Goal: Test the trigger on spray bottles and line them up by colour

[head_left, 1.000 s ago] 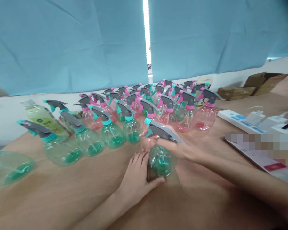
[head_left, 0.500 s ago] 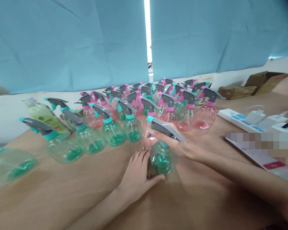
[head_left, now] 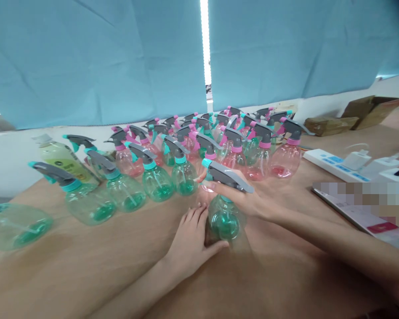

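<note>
The person's right hand grips a green spray bottle from above, its fingers closed around the grey trigger head, while the bottle stands on the desk in front of the person. The left hand lies open and cupped against the bottle's lower left side, with its fingers spread and its thumb reaching along the base. Just behind the right hand stands a pink spray bottle, partly hidden by it. Further rows of green spray bottles and pink spray bottles crowd the desk beyond, standing close together. On the left are a labelled yellow-green bottle and a green bottle cut off by the frame edge. To the right lie a white power strip with a plug-in charger and a sheet that is pixelated. Farther back sit a brown parcel and an open cardboard box, below a blue curtain.
</note>
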Demonstrator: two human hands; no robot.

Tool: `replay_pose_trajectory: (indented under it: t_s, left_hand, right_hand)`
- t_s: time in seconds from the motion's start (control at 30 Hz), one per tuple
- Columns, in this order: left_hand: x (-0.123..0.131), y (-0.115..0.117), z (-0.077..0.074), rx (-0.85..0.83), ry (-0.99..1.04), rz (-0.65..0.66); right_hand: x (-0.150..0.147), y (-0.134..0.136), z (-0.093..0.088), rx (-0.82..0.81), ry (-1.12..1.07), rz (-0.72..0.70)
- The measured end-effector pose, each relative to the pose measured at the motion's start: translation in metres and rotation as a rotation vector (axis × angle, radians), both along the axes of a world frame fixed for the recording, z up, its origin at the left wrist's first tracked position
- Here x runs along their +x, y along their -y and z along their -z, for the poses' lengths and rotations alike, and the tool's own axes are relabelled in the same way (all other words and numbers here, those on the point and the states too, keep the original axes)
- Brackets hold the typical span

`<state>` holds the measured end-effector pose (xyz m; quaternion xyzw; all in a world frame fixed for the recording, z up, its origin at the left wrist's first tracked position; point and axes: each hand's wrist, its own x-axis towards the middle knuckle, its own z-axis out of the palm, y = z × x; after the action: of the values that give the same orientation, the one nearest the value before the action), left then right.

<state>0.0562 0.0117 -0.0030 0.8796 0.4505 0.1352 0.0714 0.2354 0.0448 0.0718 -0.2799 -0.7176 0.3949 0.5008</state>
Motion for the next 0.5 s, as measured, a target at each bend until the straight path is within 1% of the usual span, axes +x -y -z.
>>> replay_pose_trajectory:
  t_s: [0.17,0.4,0.5]
  left_hand:
    - [-0.0009,0.0002,0.001,0.013,0.019,0.007]
    - [-0.0017,-0.0004,0.0029,0.025,0.037,0.003]
    - [-0.0019,-0.0004,0.0034,0.031,0.037,0.006]
  right_hand:
    - [0.0,0.0006,0.0052,-0.07,-0.059,-0.016]
    - [-0.0009,-0.0011,0.007,-0.04,-0.066,-0.015]
    - [-0.001,-0.0009,0.0066,-0.053,-0.072,-0.013]
